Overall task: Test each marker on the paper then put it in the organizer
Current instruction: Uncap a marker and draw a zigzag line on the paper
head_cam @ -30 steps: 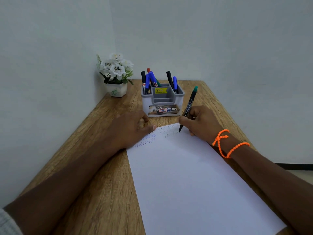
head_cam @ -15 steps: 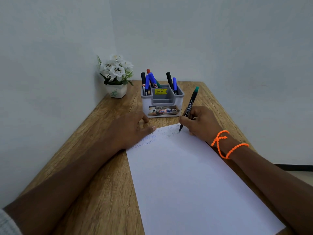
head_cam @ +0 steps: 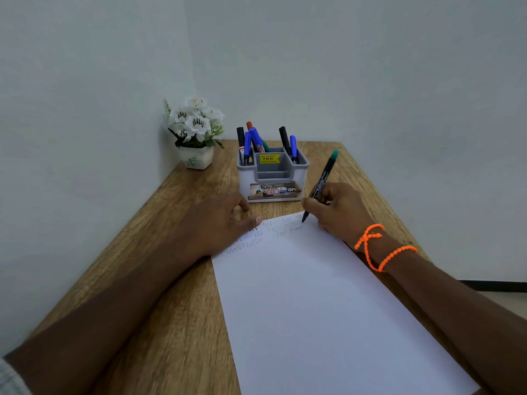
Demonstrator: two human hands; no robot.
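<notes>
My right hand (head_cam: 339, 212) grips a black marker with a green end (head_cam: 323, 178), its tip touching the far right corner of the white paper (head_cam: 313, 303). Rows of zigzag marks (head_cam: 256, 238) run along the paper's far edge. My left hand (head_cam: 219, 226) rests flat on the paper's far left corner, fingers straight. Just beyond the paper stands the grey organizer (head_cam: 272, 178) with several markers (head_cam: 255, 139) upright in it: black, blue and red ones.
A white pot of white flowers (head_cam: 195, 132) stands in the back left corner of the wooden table (head_cam: 176, 280). Walls close off the left and back. The table's right edge runs just past my right wrist, which wears an orange beaded bracelet (head_cam: 376, 246).
The marker tip has shifted slightly along the paper's far edge by a small zigzag stroke. My left hand has stayed in place.
</notes>
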